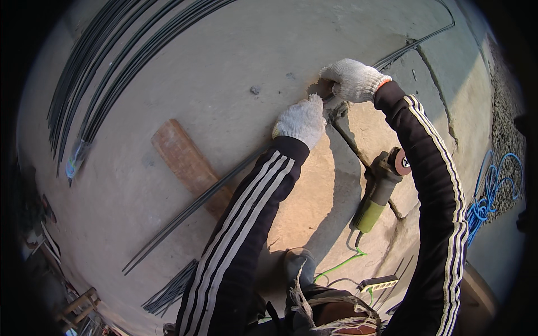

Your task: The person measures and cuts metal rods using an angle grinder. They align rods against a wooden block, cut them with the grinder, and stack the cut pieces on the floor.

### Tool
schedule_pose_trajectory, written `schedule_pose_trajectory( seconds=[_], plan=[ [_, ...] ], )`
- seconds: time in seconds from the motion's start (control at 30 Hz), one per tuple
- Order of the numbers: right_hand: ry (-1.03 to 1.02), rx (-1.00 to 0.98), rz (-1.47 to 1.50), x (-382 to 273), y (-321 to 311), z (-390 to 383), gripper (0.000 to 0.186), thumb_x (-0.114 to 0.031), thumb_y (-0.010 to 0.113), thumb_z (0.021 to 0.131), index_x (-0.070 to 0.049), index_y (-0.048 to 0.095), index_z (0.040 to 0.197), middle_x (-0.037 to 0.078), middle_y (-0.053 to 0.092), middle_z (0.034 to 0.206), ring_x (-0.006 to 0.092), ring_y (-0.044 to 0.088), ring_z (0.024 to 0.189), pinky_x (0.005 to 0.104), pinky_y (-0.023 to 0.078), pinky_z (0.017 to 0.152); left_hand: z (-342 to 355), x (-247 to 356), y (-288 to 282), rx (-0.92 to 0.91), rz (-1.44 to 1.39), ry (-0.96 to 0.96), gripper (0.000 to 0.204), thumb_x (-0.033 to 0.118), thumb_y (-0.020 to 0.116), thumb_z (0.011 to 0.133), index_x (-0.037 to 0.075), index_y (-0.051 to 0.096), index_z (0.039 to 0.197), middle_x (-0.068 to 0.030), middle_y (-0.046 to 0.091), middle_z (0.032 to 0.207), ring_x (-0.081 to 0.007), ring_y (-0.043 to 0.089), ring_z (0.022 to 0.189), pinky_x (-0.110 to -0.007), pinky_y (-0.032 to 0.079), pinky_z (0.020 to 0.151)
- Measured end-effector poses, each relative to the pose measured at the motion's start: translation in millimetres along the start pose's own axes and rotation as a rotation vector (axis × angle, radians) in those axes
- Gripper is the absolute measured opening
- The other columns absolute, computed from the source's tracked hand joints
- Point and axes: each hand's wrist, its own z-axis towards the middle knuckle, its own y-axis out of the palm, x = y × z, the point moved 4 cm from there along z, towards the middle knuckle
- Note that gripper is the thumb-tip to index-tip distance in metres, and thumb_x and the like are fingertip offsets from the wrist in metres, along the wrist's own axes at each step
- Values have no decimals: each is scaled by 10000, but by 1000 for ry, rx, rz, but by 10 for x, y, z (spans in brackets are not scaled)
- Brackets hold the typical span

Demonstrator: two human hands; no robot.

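Observation:
Two thin dark steel rods [196, 204] run slantwise over the concrete floor from the lower left to my hands. My left hand [301, 121], in a white knit glove, is closed around them. A little farther off and to the right, my right hand [354, 80], gloved alike, has its fingers curled in. What it grips is hidden; a small dark brownish patch shows between the hands. Beyond the right hand, thin rods [417, 43] carry on and bend at the far right. An angle grinder [376, 203] with a green body and reddish disc lies below the right hand.
A wooden board [180, 148] lies under the rods at left. Long bundled rods [106, 84] curve along the far left; short rods [170, 289] lie near my left sleeve. A power strip [379, 283], green cord [340, 264], blue hose [485, 203] and cracked slabs are at right.

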Motion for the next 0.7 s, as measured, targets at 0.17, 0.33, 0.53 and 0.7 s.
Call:
schedule_pose_trajectory(
  seconds=[0.17,0.33,0.53,0.7],
  plan=[
    [10,316,285,72,38,-112,307,-76,565,875,3,681,1147,209,727,1090,392,699,1025,445,558,923,-5,-3,-19,55,6,48,272,232,683,961,64,621,1166,-193,741,1072,-394,728,1011,-504,594,849],
    [140,949,938,-56,551,-794,120,-98,644,995,0,661,1061,103,682,895,182,646,814,339,530,756,-2,6,-38,14,-90,-8,260,241,652,979,61,621,1164,-213,740,1015,-417,720,994,-496,584,836],
    [281,873,1091,-970,1569,-1211,61,-84,660,995,-29,663,1020,114,654,828,209,625,699,342,506,668,24,-5,-65,-10,-81,-35,338,351,515,1053,52,614,1175,-244,721,1043,-448,698,1009,-528,554,862],
    [152,753,1056,-1419,1838,-1250,63,-64,646,928,-71,662,988,161,631,861,376,627,852,453,504,775,19,-11,-119,-62,-85,-28,392,398,449,1081,78,610,1241,-251,715,1084,-456,687,1023,-543,531,877]
  ],
)
